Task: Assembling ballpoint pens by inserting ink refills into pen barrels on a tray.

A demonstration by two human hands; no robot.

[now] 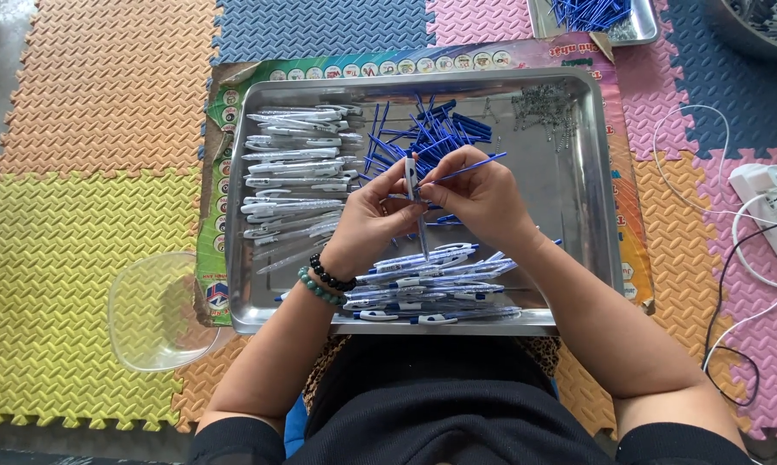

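My left hand [373, 217] holds a clear pen barrel [414, 202] upright over a steel tray [591, 215]. My right hand [483, 194] pinches a thin blue refill [466, 168] whose end meets the top of the barrel. Behind the hands lies a loose heap of blue refills [427, 129]. A stack of empty clear barrels [294, 164] fills the tray's left side. Several pens with blue inside [432, 284] are piled at the tray's near edge. A small cluster of metal springs [543, 108] sits in the far right corner.
The tray rests on printed cardboard [630, 250] over coloured foam floor mats [87, 207]. A clear plastic bowl [156, 310] stands at the left. A white power strip [772, 211] with cables lies at the right. Another tray of blue refills [595, 17] is at the top.
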